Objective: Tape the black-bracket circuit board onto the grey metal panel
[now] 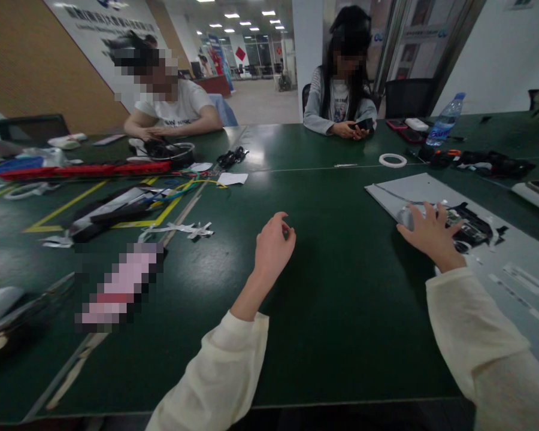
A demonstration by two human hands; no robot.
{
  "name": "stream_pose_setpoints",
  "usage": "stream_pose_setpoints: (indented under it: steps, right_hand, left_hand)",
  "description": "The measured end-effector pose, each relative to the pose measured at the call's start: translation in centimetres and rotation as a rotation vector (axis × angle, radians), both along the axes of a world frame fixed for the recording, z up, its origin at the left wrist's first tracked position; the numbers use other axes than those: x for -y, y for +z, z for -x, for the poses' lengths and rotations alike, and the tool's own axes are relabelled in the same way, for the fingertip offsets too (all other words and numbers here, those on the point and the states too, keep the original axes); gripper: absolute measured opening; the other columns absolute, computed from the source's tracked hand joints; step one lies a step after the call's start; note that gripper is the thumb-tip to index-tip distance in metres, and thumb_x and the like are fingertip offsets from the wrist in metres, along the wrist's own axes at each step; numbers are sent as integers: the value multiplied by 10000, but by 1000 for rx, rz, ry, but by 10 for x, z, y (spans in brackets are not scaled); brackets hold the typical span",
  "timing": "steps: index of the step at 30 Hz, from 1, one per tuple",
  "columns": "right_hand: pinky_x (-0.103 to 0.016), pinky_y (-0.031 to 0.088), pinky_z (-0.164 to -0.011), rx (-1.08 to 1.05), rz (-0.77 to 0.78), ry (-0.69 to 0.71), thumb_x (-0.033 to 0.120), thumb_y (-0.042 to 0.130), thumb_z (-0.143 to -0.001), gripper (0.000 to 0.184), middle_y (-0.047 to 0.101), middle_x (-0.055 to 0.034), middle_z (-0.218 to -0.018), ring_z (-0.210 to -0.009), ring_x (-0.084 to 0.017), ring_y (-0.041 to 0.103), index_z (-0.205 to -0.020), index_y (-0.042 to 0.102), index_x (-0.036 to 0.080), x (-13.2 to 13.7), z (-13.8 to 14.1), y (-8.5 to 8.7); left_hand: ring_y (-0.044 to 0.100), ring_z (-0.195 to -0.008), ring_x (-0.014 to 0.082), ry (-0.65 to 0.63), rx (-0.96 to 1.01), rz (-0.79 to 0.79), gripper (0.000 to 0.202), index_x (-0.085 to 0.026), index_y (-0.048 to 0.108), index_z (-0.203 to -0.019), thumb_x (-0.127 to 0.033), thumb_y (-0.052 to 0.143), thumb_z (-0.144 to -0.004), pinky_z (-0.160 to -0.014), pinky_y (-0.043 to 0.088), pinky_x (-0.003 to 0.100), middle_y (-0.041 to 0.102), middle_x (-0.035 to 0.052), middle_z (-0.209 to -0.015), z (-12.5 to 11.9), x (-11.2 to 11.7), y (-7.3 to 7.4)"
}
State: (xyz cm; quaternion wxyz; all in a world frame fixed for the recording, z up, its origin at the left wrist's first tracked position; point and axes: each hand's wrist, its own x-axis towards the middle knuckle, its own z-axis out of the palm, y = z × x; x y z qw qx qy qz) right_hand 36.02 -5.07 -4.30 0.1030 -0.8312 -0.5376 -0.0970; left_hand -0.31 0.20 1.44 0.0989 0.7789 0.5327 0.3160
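My left hand point(275, 244) hovers over the green table point(341, 287), its fingers loosely curled. A gap shows between thumb and forefinger, and nothing is visible in it. My right hand point(433, 235) is spread above a light grey board point(489, 263) on the right. Beside its thumb and forefinger is a round, pale, shiny thing point(405, 218); whether they touch cannot be made out. Partly behind the hand, a black flat part with strips of tape point(474, 227) lies on the board. Long pale strips point(516, 296) lie nearer me.
A phone with a blurred screen point(121, 287) lies left, near white tape scraps point(191, 229) and cables point(184, 191). A white ring point(392, 160), a water bottle point(447, 120) and black straps point(476, 161) are beyond the board. Two people sit across the table.
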Motion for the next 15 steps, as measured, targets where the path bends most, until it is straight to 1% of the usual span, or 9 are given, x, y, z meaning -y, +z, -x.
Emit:
stream_pose_setpoints:
  steps: [2,5,7,9,12,14,15]
  right_hand:
    - [-720,171,-935,3,-32,-26,590,355,-845,604,272,-155,-1447,-1336,-402,129,-1343,404,251,2,-5,-2]
    - [-744,125,-925,26,-86,-81,617,341,-842,617,290,-173,-1431,-1330,-418,118,-1302,458,223,0,-7,-4]
    - [-752,77,-924,58,-128,-136,598,319,-858,610,284,-189,-1431,-1328,-421,105,-1293,473,199,-3,-6,-2]
    - [-752,60,-918,62,-147,-175,569,303,-872,602,285,-206,-1426,-1323,-427,103,-1300,470,180,-5,-6,0]
    - [-733,114,-908,16,-121,-149,577,319,-861,609,297,-214,-1417,-1315,-442,108,-1306,474,191,-1,-13,3]
    - [-716,151,-901,-12,-99,-128,614,339,-840,626,288,-203,-1428,-1317,-446,103,-1307,478,220,4,-22,3]
    - [-715,160,-894,-29,-90,-139,640,348,-826,646,280,-200,-1434,-1314,-452,106,-1309,477,230,7,-27,2]
  left_hand:
    - [597,-828,172,-8,-6,-6,311,-186,482,-1151,-191,512,-842,-779,478,336,609,42,-895,0,0,-2]
    - [596,-832,174,-15,-17,0,312,-183,480,-1156,-199,508,-845,-777,479,338,606,46,-898,0,-1,-3]
    - [597,-839,176,-12,-25,6,314,-181,480,-1159,-200,508,-847,-780,479,342,606,50,-902,-1,0,-3]
    - [598,-843,177,-12,-32,10,317,-180,479,-1163,-198,509,-847,-784,480,345,607,50,-905,-1,0,-2]
    - [600,-845,177,-17,-39,9,322,-180,477,-1170,-201,505,-850,-785,482,345,606,52,-912,-1,1,-1]
    - [601,-848,178,-17,-43,5,325,-179,475,-1176,-202,502,-853,-784,484,344,607,53,-918,-1,1,-1]
    - [602,-851,179,-16,-47,5,326,-179,475,-1177,-202,501,-853,-785,485,344,607,54,-918,-1,1,-2]
